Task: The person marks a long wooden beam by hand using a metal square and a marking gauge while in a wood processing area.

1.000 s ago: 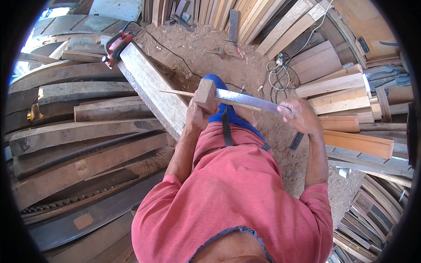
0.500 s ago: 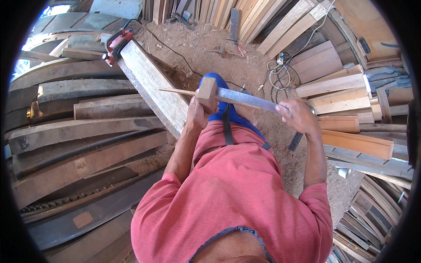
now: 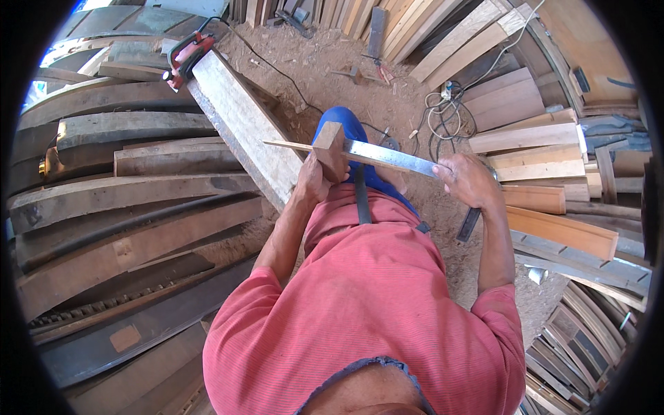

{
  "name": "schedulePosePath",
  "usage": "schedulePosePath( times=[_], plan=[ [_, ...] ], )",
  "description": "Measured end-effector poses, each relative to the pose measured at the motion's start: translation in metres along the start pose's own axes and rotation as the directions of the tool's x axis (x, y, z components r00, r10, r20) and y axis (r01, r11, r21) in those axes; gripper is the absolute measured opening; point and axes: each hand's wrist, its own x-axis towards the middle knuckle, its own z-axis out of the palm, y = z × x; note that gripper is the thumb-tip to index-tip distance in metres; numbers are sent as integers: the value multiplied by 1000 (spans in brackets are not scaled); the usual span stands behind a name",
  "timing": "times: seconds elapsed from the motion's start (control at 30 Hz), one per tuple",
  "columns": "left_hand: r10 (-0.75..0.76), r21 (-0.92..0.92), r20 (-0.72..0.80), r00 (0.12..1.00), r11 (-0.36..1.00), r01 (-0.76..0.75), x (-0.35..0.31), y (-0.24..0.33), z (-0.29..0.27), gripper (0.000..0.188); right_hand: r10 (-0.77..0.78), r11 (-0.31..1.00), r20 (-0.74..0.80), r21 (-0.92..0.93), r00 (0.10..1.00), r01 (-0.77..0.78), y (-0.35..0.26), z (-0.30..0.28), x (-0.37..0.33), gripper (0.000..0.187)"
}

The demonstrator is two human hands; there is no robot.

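Observation:
My left hand [image 3: 315,181] is closed around the block of a wooden marking gauge [image 3: 328,149], raised in front of my lap. Its thin stem pokes out on both sides of the block, with a pointed end to the left. My right hand [image 3: 467,178] grips a try square [image 3: 394,156]. The square's shiny metal blade lies along the stem, and its tip meets the block. Below my right wrist a dark bar sticks out at about a right angle to the blade, apparently the square's stock; my hand hides the corner between them.
A long plank [image 3: 242,121] slants just beyond my left hand, with a red electric planer [image 3: 187,59] at its far end. Stacked boards [image 3: 124,197] fill the left side. Coiled cables [image 3: 446,114] and pliers [image 3: 382,71] lie on the dusty floor. More timber [image 3: 532,138] is piled right.
The gauge and square have shifted slightly right in view, along with much of the background. Both hands keep their holds, and the blade still rests along the stem.

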Motion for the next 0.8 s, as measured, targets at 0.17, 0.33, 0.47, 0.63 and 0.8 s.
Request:
schedulePosePath(
  times=[0.17, 0.33, 0.47, 0.63, 0.8],
  plan=[
    [-19, 12, -7, 1000, 1000, 19, 4, 0, 1, 54, 6, 999, 9, -32, 1000, -5, -3, -3, 3, 39],
    [-29, 12, -2, 1000, 1000, 29, 5, 0, 0, 56, -7, 999, 14, -41, 1000, 7, -3, -3, 6, 38],
    [-15, 20, -17, 1000, 1000, 15, 3, 1, 3, 56, 9, 999, 13, -45, 1000, -8, -4, -3, 6, 38],
    [-13, 3, -13, 1000, 1000, 13, 5, -1, 0, 56, 16, 998, 12, -53, 1000, -15, -6, -3, 6, 38],
    [-11, 21, -34, 999, 1000, 11, 6, -1, 5, 53, 32, 983, 20, 178, 999, -35, 3, -5, 4, 39]
  ],
)
